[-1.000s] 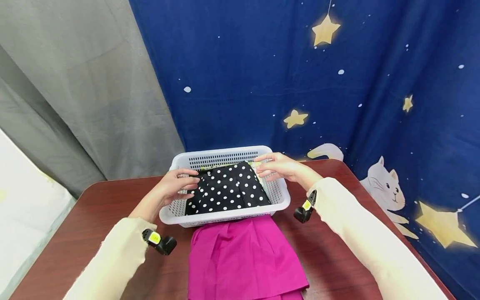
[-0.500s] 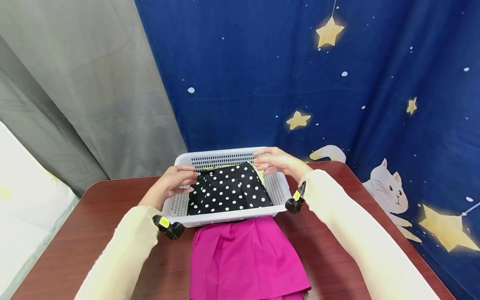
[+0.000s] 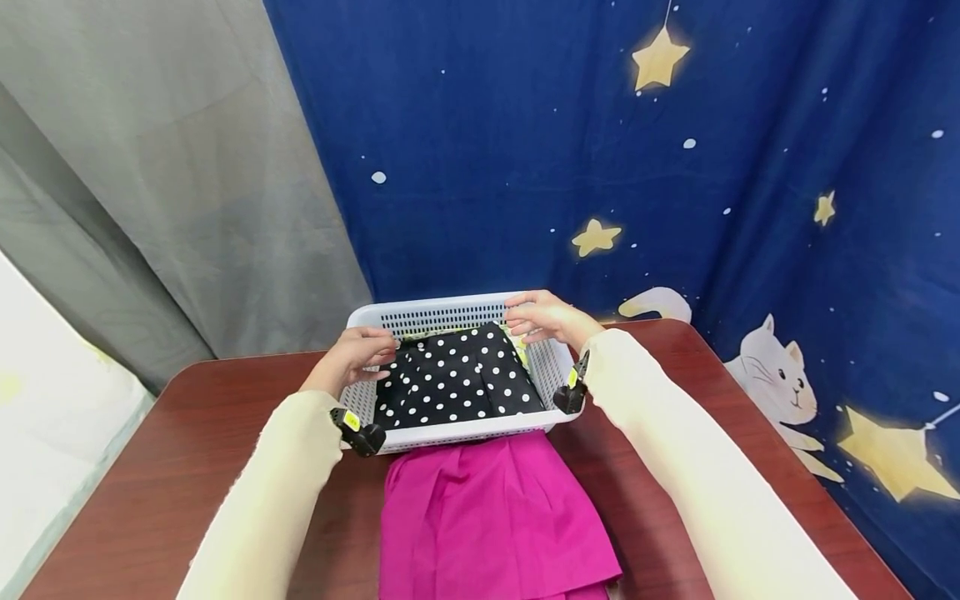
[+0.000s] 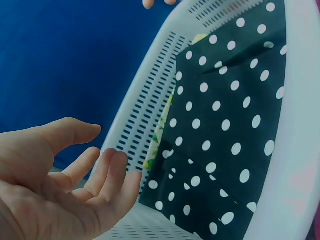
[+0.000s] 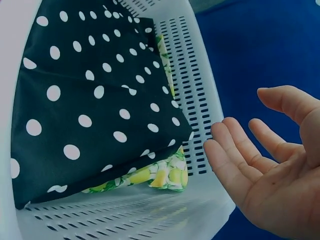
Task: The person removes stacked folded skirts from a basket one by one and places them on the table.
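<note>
Folded black cloth with white polka dots (image 3: 453, 375) lies in a white plastic basket (image 3: 465, 431). Under it, a cloth with a lemon print (image 5: 170, 175) peeks out along the far side and the right end. My left hand (image 3: 356, 358) hovers over the basket's left end, fingers loosely bent and holding nothing; the left wrist view shows the hand (image 4: 75, 185) palm up beside the slotted wall. Over the right end is my right hand (image 3: 551, 319), its fingers relaxed and apart from the cloth, as the right wrist view also shows.
Bright magenta pleated fabric (image 3: 495, 517) lies on the reddish-brown table (image 3: 165, 483) just in front of the basket. Behind the table hang a grey curtain (image 3: 195, 183) and a blue star-patterned curtain (image 3: 480, 150). White fabric (image 3: 60, 433) is at the left edge.
Both forearms have shifted inward, the left to the right and the right to the left, with the wrists nearer the basket. The hands stay over its ends; the cloths look unchanged.
</note>
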The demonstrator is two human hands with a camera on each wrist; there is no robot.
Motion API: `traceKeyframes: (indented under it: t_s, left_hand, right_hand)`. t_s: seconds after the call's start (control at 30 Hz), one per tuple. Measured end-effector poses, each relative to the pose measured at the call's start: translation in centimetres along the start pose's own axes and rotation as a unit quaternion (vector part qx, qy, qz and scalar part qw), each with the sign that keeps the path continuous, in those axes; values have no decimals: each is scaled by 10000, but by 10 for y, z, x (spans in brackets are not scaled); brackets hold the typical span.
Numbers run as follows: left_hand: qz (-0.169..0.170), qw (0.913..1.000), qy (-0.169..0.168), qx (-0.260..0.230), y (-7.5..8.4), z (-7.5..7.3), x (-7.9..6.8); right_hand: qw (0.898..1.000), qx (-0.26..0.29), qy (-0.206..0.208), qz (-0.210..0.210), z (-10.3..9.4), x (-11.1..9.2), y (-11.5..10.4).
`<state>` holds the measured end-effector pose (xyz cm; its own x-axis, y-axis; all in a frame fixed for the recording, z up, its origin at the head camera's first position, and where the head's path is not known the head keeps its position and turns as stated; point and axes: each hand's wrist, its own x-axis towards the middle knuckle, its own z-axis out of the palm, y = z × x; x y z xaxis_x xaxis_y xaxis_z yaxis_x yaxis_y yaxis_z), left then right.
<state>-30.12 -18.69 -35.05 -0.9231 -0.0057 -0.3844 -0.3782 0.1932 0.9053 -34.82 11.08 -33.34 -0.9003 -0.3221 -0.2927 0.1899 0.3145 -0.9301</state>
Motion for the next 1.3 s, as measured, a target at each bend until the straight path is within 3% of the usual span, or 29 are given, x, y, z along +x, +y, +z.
traceKeyframes:
  t_s: [0.33,0.57,0.67,0.77,0.83,0.87,0.97,1.03,1.1,1.13,1.2,1.3]
  left_hand:
    - [-320,9988,366,73,-12,4,12]
    - [-529,9960,691,185,-21,9,12]
    - [-584,9953,745,217,-23,12,13]
    - [-650,9947,733,305,-31,12,28]
    - [-644,9945,722,402,-43,9,48]
    - [-672,9939,733,473,-46,9,54]
    - [-727,9918,845,623,-45,13,53]
    - [-802,9891,960,782,-36,21,38]
    - [-760,9876,1019,919,-34,24,35]
    - [-734,9867,1026,1028,-35,23,38]
    - [-627,9853,1040,1200,-50,17,61]
    - [-556,9847,1041,1284,-88,3,120]
  right_hand:
    - [9992,128,157,346,8,15,10]
    - [9980,-122,259,562,16,16,16]
    - [9979,-99,295,568,12,32,36]
    - [9963,-239,439,693,15,33,42]
    - [9950,-388,540,748,16,42,52]
    - [9932,-471,656,839,23,30,44]
    - [9940,-377,669,776,10,76,84]
    - [9955,-253,571,717,-1,109,110]
    - [9950,-260,551,792,-5,123,121]
    - [9942,-355,593,822,-3,117,116]
    - [9911,-652,668,944,7,95,97]
    - [9851,-1082,791,1078,25,45,60]
